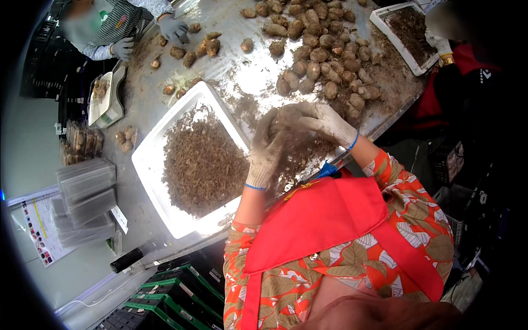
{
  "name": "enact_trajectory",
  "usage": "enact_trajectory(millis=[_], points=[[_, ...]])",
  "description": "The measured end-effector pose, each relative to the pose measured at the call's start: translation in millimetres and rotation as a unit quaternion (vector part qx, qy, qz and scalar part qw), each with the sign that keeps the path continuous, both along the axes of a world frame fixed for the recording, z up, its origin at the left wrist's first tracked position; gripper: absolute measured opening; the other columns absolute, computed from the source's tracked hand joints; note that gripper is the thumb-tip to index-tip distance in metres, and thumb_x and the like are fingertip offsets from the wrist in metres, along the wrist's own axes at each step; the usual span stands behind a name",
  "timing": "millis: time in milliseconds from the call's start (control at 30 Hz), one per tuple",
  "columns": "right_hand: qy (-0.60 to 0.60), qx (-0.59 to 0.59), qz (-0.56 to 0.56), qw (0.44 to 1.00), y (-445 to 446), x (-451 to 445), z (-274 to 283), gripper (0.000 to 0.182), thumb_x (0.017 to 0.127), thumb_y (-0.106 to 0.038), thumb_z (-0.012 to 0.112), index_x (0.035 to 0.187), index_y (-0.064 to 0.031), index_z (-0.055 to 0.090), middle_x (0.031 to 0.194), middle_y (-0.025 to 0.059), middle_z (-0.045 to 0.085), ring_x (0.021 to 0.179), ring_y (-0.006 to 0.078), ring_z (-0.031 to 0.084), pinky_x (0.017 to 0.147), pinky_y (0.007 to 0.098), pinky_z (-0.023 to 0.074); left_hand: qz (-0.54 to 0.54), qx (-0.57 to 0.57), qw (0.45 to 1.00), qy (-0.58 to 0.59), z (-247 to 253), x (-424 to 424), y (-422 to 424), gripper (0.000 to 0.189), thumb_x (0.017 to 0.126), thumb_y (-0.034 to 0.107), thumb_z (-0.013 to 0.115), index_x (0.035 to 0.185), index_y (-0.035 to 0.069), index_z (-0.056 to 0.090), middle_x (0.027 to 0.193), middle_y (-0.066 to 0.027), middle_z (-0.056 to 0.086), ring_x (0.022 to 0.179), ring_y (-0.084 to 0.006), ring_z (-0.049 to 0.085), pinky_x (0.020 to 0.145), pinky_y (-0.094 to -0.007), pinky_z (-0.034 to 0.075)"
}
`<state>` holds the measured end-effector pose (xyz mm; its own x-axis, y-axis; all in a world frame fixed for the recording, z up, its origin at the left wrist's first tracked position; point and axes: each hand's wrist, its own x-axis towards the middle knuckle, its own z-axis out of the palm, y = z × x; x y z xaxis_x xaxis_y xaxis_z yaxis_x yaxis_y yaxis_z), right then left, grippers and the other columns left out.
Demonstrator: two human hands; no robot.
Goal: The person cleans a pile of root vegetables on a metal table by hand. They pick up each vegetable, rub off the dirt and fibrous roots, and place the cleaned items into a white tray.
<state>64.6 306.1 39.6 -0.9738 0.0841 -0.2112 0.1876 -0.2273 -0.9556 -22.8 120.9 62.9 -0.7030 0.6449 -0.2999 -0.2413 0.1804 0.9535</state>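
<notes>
Both my hands wear soiled white knit gloves with blue cuff edges, and they meet over the near edge of the metal table. My left hand (pixel 266 150) curls around a brown taro corm (pixel 285 117), close to the right rim of a white foam box (pixel 227 115). From the other side, the fingers of my right hand (pixel 324 121) close over the same corm. Blur and the gloves hide much of it. Loose brown fibres and soil (pixel 307 150) lie beneath my hands. Beyond them spreads a large pile of taro corms (pixel 317 53).
Brown fibrous scraps (pixel 202 165) fill the foam box. At left are a scale (pixel 109 99), stacked clear plastic trays (pixel 88 189) and a black-handled tool (pixel 126 260). A co-worker's gloved hands (pixel 173 29) are at top left; another person's glove (pixel 439 43) touches a second foam box (pixel 398 41).
</notes>
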Motion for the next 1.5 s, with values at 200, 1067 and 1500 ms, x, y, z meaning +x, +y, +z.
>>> enact_trajectory(millis=[200,1067,1500], points=[[0.02,-0.029,0.006,0.999,-9.4,1.0,4.0,0.054,0.095,-0.015,0.061,0.141,0.0051,0.043,0.135,0.011,0.056,0.115,0.015,0.056,0.094,0.0293,0.0489,-0.023,0.005,0.999,0.044,-4.9,-1.8,-5.0,0.048,0.092,0.01,0.064,0.136,0.0,0.049,0.127,-0.0131,0.06,0.116,-0.0187,0.057,0.098,-0.031,0.047],[0.362,-0.14,-0.336,0.858,249.8,-42.7,146.5,0.049,0.08,-0.033,0.079,0.115,-0.0012,0.063,0.11,0.0138,0.066,0.094,0.0273,0.066,0.09,0.0401,0.0555,0.023,-0.02,0.999,0.033,-39.5,11.3,-24.4,0.027,0.091,0.015,0.057,0.111,0.0,0.066,0.096,-0.0101,0.07,0.088,-0.0199,0.066,0.078,-0.0299,0.054],[0.053,0.025,-0.341,0.938,168.0,30.0,27.7,0.04,0.096,-0.035,0.063,0.112,0.0022,0.064,0.095,0.01,0.068,0.084,0.021,0.067,0.072,0.0316,0.0555,-0.057,-0.051,0.914,0.398,-44.6,9.7,-29.0,0.025,0.073,-0.001,0.07,0.094,0.006,0.057,0.084,-0.0105,0.06,0.077,-0.0255,0.062,0.067,-0.0366,0.053]])
